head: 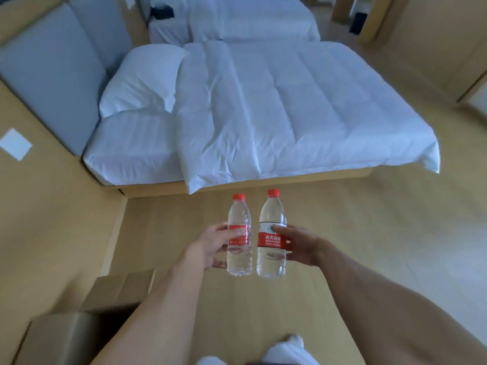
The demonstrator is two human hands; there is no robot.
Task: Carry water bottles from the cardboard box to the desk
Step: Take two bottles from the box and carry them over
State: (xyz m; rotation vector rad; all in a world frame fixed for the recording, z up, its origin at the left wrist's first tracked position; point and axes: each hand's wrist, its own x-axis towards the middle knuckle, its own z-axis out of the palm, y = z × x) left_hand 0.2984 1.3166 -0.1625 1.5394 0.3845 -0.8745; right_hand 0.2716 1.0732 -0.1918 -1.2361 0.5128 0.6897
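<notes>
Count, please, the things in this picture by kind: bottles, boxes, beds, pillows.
Water bottles: 2, left bottle and right bottle
Cardboard box: 1
Beds: 2, near bed and far bed
Pillow: 1
Total: 6

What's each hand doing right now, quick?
Left hand: grips the left water bottle upright.
Right hand: grips the right water bottle upright.

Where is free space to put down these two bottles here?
Bare wooden floor lies between the bed and the bottles, wide to the right. The duvet top is also free. Lower left is crowded by the open cardboard box. No desk is in view.
</notes>
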